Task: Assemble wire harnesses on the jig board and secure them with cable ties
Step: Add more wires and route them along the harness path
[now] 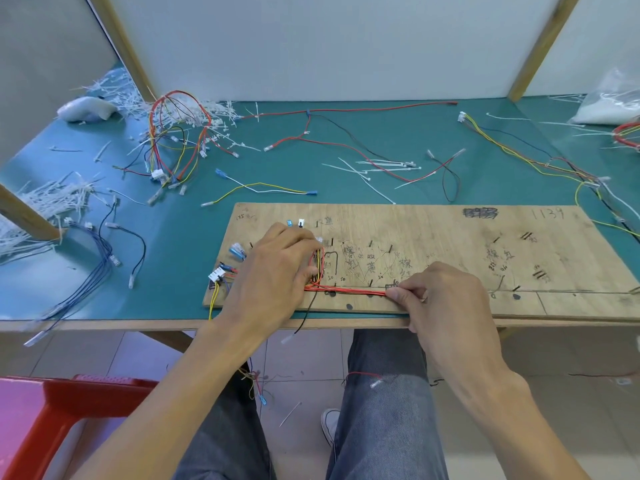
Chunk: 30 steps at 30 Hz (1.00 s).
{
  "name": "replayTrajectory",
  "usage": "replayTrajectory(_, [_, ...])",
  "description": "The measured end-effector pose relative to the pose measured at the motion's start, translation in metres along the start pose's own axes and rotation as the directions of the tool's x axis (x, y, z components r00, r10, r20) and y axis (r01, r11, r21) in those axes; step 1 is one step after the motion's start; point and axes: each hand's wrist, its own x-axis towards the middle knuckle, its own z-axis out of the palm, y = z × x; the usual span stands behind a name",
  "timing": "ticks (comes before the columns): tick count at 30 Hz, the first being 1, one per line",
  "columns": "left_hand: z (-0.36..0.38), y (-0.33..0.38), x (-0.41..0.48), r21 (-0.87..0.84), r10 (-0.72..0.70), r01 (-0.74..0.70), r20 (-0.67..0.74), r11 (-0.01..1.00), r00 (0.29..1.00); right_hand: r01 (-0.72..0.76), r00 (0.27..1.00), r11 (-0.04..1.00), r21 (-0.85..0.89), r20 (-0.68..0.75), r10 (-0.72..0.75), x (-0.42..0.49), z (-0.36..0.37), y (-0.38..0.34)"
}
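A plywood jig board [450, 237] with black pegs and pen marks lies at the near edge of the green table. A bundle of red wires [346, 291] runs along its front edge between my hands. My left hand [277, 275] lies over the bundle's left end, where red and yellow wires bend up round the pegs; its fingers press down there. My right hand [440, 299] pinches the bundle's right end between thumb and fingers. White and blue connectors [221, 273] stick out left of my left hand. A black wire [304, 317] hangs off the board's edge.
Loose wires [363, 150] and white cable ties [381, 166] lie scattered behind the board. A wire tangle [176, 140] and heaps of cut tie ends [52, 199] lie at the left. A plastic bag [609, 102] sits far right. A red stool [69, 410] stands below left.
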Motion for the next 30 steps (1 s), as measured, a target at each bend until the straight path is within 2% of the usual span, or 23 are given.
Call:
replayTrajectory(5, [-0.004,0.002,0.001,0.058,0.017,-0.021,0.056,0.998,0.998,-0.002,1.0,1.0,0.024,-0.015,0.002,0.0,0.002,0.002])
replayTrajectory(9, [-0.005,0.005,-0.002,0.22,0.072,-0.093,0.102,0.971,0.992,0.012,1.0,1.0,0.026,-0.017,-0.012,-0.001,0.002,0.003])
replayTrajectory(13, [-0.005,0.007,-0.002,0.299,0.095,-0.136,0.147,0.944,0.985,0.022,1.0,0.999,0.023,-0.017,-0.022,0.0,0.001,0.004])
replayTrajectory(30, [0.003,0.017,-0.002,0.277,0.005,-0.05,0.162,0.96,0.987,0.019,1.0,0.999,0.046,-0.006,-0.019,-0.001,0.003,0.006])
